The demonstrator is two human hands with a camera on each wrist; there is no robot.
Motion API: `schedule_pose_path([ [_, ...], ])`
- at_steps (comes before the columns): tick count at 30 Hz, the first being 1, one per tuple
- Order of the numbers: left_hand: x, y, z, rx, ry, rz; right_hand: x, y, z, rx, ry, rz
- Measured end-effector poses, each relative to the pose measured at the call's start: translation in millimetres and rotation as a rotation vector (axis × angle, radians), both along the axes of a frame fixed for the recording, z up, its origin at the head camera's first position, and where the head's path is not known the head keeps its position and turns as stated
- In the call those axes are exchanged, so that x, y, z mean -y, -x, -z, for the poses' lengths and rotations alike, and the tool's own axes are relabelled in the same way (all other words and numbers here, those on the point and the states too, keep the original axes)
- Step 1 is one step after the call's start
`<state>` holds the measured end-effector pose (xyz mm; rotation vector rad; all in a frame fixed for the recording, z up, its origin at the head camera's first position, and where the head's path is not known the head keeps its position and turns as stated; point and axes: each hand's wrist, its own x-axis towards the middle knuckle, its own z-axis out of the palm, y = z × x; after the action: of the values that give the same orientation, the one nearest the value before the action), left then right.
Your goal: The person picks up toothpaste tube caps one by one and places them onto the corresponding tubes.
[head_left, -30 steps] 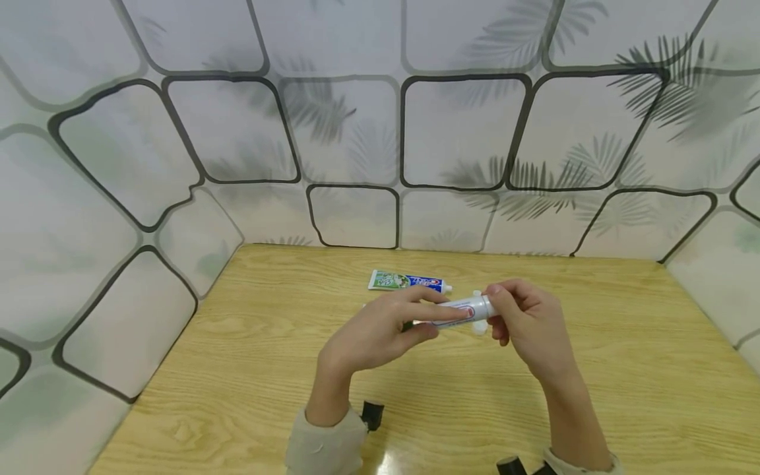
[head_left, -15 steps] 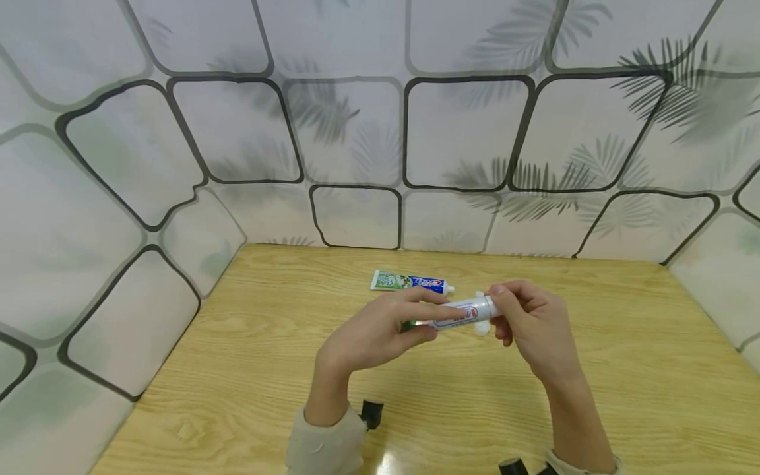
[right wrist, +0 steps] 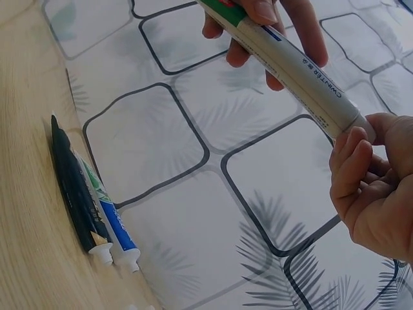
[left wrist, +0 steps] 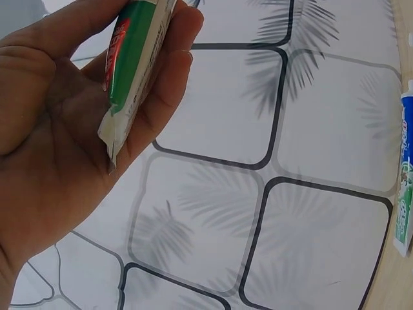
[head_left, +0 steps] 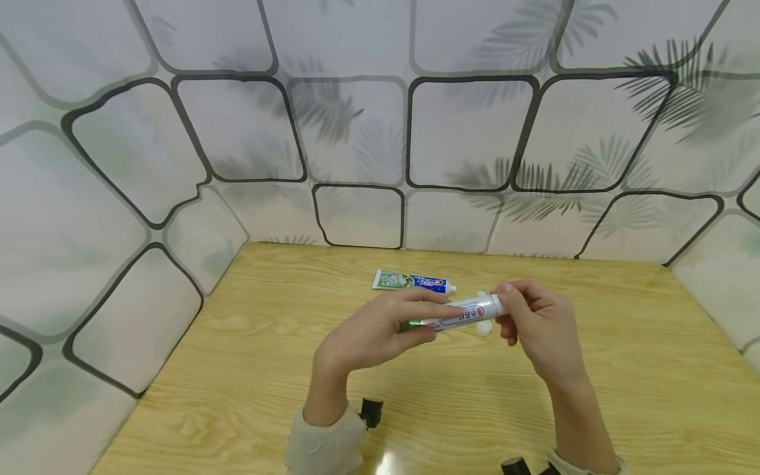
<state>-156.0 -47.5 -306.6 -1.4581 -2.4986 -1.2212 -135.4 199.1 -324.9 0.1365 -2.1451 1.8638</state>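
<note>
A white and green toothpaste tube (head_left: 469, 311) is held above the table, slanting slightly up to the right. My left hand (head_left: 380, 326) grips its body between thumb and fingers. In the left wrist view the green end of the tube (left wrist: 132, 61), with its flat crimped tail, points toward the palm. My right hand (head_left: 543, 330) pinches the white cap (right wrist: 366, 128) at the other end with thumb and curled fingers. The right wrist view shows the tube's white side with lettering. Whether the cap is loose on the nozzle cannot be told.
A blue and green toothpaste tube (head_left: 411, 282) lies at the back of the wooden table (head_left: 267, 369). Beside it lies a black tube (right wrist: 74, 187), hidden in the head view. Small white pieces (head_left: 483, 328) lie behind the held tube. Patterned panels (head_left: 356, 218) border the table.
My right hand and the cap end of the tube have shifted slightly right, and more of the label shows. The left hand keeps its grip. The head view has turned a little.
</note>
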Motion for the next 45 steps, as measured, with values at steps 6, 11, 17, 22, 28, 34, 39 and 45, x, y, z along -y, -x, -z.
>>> schedule_pose_path([
  [6,4.4,-2.8,-3.0,0.021,-0.005,-0.016,-4,-2.0,-2.7,-0.014,0.015,0.027],
  [11,11.0,-4.5,-3.3,0.058,-0.024,-0.025,-12,-4.9,-4.1,-0.028,0.076,0.059],
  [17,17.0,-3.8,-0.2,0.045,-0.064,-0.018,-19,-5.8,-4.9,-0.017,0.101,0.111],
  [22,18.6,-2.8,1.5,0.053,-0.096,-0.026,-21,-3.0,-3.1,0.005,0.118,0.162],
  [28,18.1,-2.9,1.0,0.033,-0.149,-0.041,-17,2.6,0.3,0.036,0.121,0.227],
  [34,15.9,-5.4,-3.0,0.007,-0.146,-0.053,-17,7.2,4.6,0.040,0.102,0.242],
  [39,14.5,-8.8,-7.2,-0.054,-0.076,-0.084,-18,7.5,7.3,0.092,0.123,0.164],
  [45,10.6,-10.1,-7.9,-0.112,-0.039,-0.094,-22,7.7,8.4,0.155,0.097,0.114],
])
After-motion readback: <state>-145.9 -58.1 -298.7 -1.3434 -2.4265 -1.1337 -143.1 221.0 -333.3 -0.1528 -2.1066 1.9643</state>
